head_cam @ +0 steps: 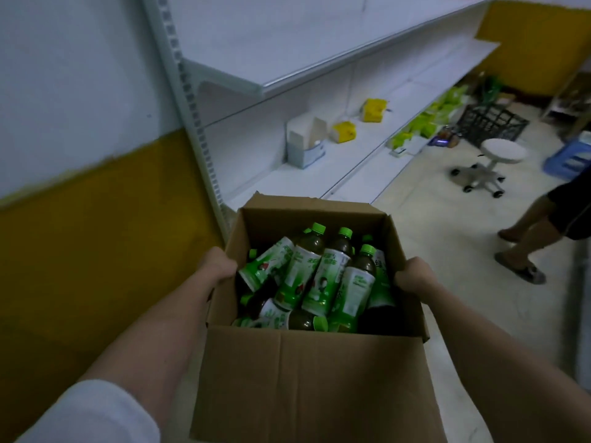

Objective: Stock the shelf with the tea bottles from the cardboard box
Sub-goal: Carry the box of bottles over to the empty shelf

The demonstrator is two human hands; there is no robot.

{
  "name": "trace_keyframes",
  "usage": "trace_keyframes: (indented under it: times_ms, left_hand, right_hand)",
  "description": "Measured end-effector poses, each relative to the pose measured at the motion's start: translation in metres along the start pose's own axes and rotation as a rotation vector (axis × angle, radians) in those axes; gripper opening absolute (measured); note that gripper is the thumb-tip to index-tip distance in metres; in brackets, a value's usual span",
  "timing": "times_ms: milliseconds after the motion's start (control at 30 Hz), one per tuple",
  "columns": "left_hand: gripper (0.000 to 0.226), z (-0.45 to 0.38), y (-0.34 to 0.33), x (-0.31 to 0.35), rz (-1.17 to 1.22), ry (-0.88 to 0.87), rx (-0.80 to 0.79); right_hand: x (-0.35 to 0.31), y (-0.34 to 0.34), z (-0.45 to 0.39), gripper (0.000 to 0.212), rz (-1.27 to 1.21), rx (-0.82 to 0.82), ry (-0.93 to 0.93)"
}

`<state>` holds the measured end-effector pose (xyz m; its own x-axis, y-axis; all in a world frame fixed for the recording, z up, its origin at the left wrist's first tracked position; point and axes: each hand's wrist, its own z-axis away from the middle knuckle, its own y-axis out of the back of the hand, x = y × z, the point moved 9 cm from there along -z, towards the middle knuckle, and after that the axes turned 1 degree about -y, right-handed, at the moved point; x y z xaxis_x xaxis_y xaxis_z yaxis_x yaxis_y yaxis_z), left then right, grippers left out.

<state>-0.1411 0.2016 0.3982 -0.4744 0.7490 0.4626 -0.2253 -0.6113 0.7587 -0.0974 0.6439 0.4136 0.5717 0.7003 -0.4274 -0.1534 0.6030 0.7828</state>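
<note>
I hold an open cardboard box in front of me, off the floor. My left hand grips its left wall and my right hand grips its right wall. Inside lie several tea bottles with green caps and green-and-white labels, jumbled and leaning on each other. The white metal shelf unit stands ahead and to the left, its upper boards bare.
On the lower shelf sit a white carton, two yellow packs and green packets further along. A white wheeled stool, a black crate and a blue stool stand on the floor. Another person's legs are at right.
</note>
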Motion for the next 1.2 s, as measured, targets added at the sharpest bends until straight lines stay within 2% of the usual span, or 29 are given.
trace_keyframes:
  times_ms: [167,367,633,1000,1200]
  left_hand:
    - [0.012,-0.027,-0.037,0.129,-0.069,-0.059,-0.026]
    - [0.018,-0.072,-0.089,0.277,-0.126,-0.098,-0.044]
    - [0.027,-0.148,-0.134,0.477,-0.167,-0.194,-0.077]
    - [0.035,-0.312,-0.209,0.743,-0.183,-0.333,-0.178]
    - [0.036,-0.379,-0.25,0.886,-0.207,-0.373,-0.181]
  right_hand:
    - [0.046,0.083,-0.066,0.028,-0.058,0.043,-0.064]
    - [0.091,0.182,-0.162,0.035,-0.121,0.077,-0.106]
    - [0.121,0.316,-0.293,0.023,-0.158,0.153,-0.149]
    - [0.151,0.425,-0.505,0.03,-0.276,0.236,-0.309]
    - [0.17,0.493,-0.626,0.023,-0.211,0.231,-0.368]
